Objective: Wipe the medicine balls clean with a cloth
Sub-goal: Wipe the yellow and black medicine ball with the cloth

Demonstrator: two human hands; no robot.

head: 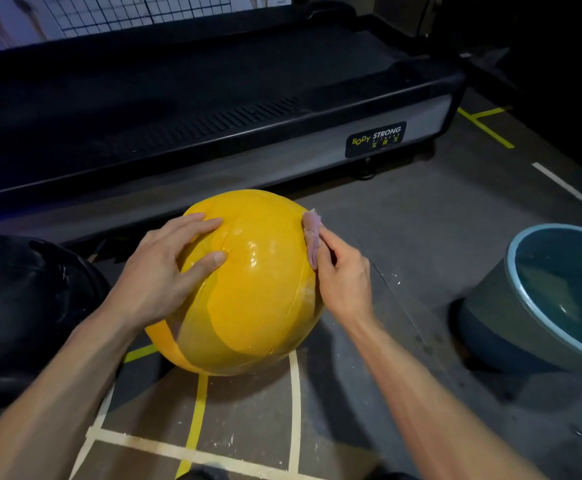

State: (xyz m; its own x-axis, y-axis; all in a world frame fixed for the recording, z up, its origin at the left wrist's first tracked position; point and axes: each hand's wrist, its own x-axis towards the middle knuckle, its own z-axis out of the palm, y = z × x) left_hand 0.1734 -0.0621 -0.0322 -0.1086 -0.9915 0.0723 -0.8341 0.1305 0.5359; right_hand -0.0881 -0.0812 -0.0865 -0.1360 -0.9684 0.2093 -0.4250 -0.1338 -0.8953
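A large yellow medicine ball (248, 299) sits on the grey floor in the middle of the view, its top shiny and wet-looking. My left hand (164, 268) rests on its upper left side with fingers spread flat. My right hand (341, 271) grips a small pinkish cloth (312, 237) and presses it against the ball's upper right side. A black medicine ball (22, 296) lies at the left, partly out of frame.
A blue-rimmed basin (518, 306) holding water stands on the floor at the right. A black treadmill base (213, 133) labelled Body Strong runs across the back. Yellow and white tape lines (296, 393) mark the floor.
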